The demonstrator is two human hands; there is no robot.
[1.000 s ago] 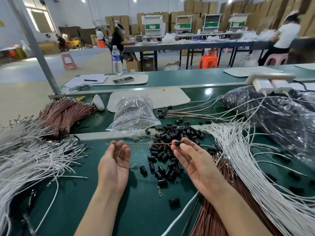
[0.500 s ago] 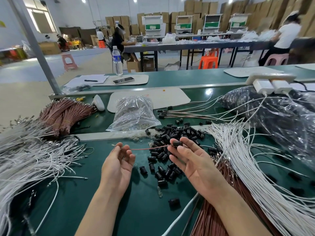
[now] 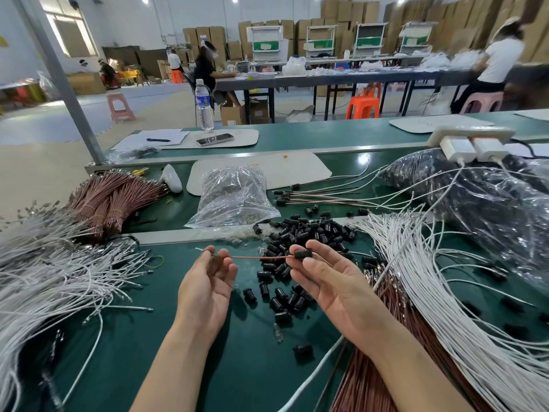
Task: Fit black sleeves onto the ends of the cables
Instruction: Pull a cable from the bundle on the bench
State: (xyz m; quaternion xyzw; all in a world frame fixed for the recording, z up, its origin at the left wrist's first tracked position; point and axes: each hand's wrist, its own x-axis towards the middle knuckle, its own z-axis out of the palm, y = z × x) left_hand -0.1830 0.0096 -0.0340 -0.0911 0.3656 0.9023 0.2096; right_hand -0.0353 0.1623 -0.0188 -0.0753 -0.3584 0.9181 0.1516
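I see the left hand [image 3: 205, 289] pinching a thin, glossy reddish-brown cable [image 3: 258, 257] near its metal tip. The right hand [image 3: 332, 289] grips a stubby matte black sleeve [image 3: 303, 254] at the cable's other end, above a loose heap of matching black sleeves [image 3: 309, 233] on the smooth dark-green bench top [image 3: 237, 367]. Fanned white cables [image 3: 445, 292] lie to the right, and stacked cardboard boxes [image 3: 338, 13] line the far wall

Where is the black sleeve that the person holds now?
In the head view, right of centre: the right hand pinches the black sleeve at one end of the brown cable, over the pile of loose sleeves.
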